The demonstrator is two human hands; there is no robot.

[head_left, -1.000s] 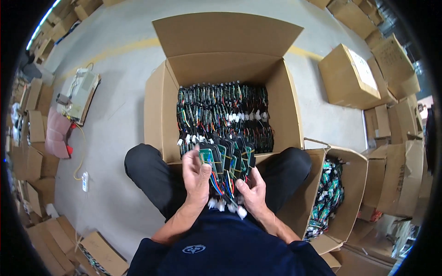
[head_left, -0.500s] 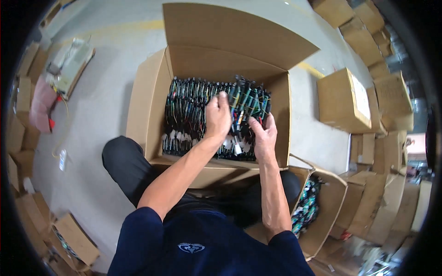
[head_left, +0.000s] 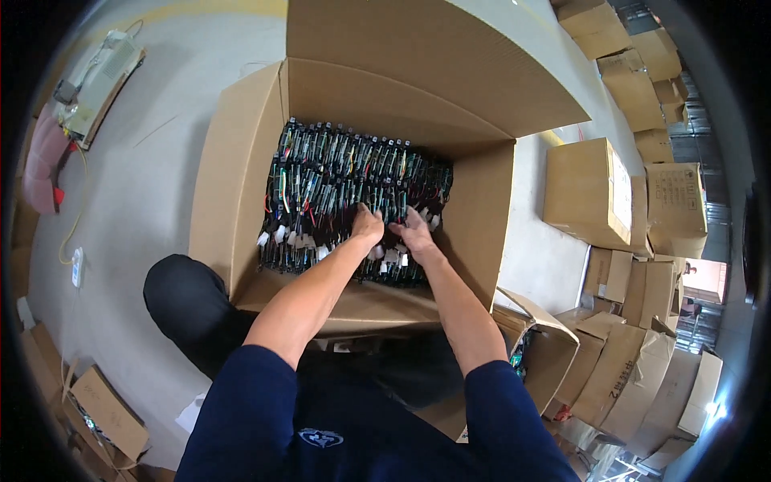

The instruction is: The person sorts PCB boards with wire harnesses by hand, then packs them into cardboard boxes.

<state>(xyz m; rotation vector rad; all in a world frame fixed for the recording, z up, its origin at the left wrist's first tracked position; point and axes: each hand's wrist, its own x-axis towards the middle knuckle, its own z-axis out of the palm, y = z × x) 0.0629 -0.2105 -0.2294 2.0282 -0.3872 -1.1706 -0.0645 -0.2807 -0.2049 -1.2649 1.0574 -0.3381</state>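
Rows of thin green and black circuit boards (head_left: 321, 197) stand on edge inside a large cardboard box (head_left: 482, 201). Coloured wires and white connectors (head_left: 301, 241) stick out among them. Both my hands reach down into the near right part of the rows. My left hand (head_left: 369, 226) touches the boards with its fingers stretched out, their tips partly hidden. A short gap to the right, my right hand (head_left: 415, 233) rests against the boards, thumb and fingers apart. Neither hand visibly lifts anything.
The box's far flap (head_left: 434, 64) stands up. A smaller open carton (head_left: 550, 353) with boards sits by my right leg. More cartons (head_left: 590, 193) are stacked along the right. At left lie a pale metal unit (head_left: 104, 88), a pink bag-like thing (head_left: 44, 165) and a cable.
The bundle of boards between my hands has gone down into the rows at the right. My hands have lowered and drawn closer together, and the view has shifted.
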